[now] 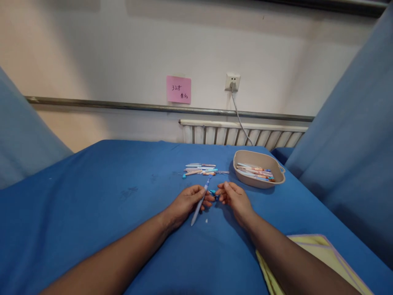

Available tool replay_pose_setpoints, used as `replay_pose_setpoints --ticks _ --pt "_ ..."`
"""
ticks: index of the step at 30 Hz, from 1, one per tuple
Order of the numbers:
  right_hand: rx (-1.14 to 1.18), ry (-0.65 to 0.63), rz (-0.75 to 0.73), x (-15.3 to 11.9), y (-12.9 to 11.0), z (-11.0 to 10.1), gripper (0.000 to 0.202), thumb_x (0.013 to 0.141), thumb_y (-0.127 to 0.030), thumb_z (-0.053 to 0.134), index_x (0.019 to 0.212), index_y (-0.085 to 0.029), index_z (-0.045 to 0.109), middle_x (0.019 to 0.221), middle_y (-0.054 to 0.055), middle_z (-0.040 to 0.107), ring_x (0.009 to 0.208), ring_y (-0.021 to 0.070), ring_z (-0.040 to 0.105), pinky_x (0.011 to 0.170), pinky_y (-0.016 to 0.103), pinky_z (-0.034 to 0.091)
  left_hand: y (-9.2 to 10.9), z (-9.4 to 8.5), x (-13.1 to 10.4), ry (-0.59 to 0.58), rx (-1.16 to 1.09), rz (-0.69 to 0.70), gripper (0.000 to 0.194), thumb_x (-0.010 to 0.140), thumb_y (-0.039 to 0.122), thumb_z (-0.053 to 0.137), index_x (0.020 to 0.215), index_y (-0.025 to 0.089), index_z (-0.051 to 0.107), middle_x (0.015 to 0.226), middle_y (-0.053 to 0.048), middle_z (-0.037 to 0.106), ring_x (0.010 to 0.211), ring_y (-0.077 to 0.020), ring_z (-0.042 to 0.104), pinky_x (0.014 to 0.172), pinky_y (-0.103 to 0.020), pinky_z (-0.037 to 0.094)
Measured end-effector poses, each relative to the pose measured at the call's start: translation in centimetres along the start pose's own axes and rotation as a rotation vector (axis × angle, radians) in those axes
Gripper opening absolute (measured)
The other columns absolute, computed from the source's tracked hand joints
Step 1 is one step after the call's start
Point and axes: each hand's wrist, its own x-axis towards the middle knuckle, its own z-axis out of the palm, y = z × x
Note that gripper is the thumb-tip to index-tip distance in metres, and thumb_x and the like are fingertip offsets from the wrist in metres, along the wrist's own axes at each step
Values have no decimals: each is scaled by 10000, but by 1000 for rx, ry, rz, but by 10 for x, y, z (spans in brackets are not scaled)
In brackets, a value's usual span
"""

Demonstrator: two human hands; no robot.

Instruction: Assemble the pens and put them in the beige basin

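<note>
**Blue-covered surface [92,196], pen [196,212] in the left hand [189,198]**

From my remote view, the cover spreads below a pale wall [123,53]. A yellow cloth [322,252] lies partly under the right forearm. On the right, a beige basket [256,184] holds pens [253,171], its walls presumably stopping them rolling. Loose pens [201,169] lie beside it, roughly parallel, probably for easy picking.

My left fingers grasp the pen aslant, likely leaving both ends accessible. The right hand [238,200] is curled beside a teal piece [212,191]; I can't tell whether it grips anything.

The pink note [178,89] reads "32", then handwriting I can't make out. No brands are legible.
</note>
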Motion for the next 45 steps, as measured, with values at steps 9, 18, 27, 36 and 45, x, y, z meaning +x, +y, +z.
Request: replay_pose_setpoints --ticks 9,18,27,36,45 --pt "-35 -28 8 7 5 2 431 669 -544 612 777 -128 587 641 31 642 474 81 513 440 190 355 10 6 5 27 185 124 314 746 429 651 817 123 645 783 -51 648 687 -134 555 642 -220 417" --pt "-263 -17 98 23 9 4 141 779 -279 507 726 -150 532 494 -38 547 357 69 421 378 180 305 80 42 57 19 513 326 351 726 456 624 857 133 666 788 -34 661 692 -153 567 634 -240 430" --pt "-925 -224 -141 13 0 -1 169 805 -227 479 855 -201 639 774 3 701 746 131 627 649 212 418 116 110 166 -150 749 561 341 749 426 574 854 118 675 767 -37 655 710 -152 565 645 -241 424" --pt "-1106 -283 -161 11 -18 -1 259 816 -272 448 969 -217 650 944 37 703 883 194 637 696 253 447 86 129 220 -261 1145 558 290 794 392 532 829 151 688 718 -1 655 675 -152 547 606 -232 386" --pt "-1208 -291 -180 14 -20 -2 280 801 -303 456 1014 -235 624 1023 41 684 905 218 637 699 279 474 58 132 229 -293 1479 531 212 753 325 586 872 201 710 848 -60 697 781 -199 591 679 -250 385"
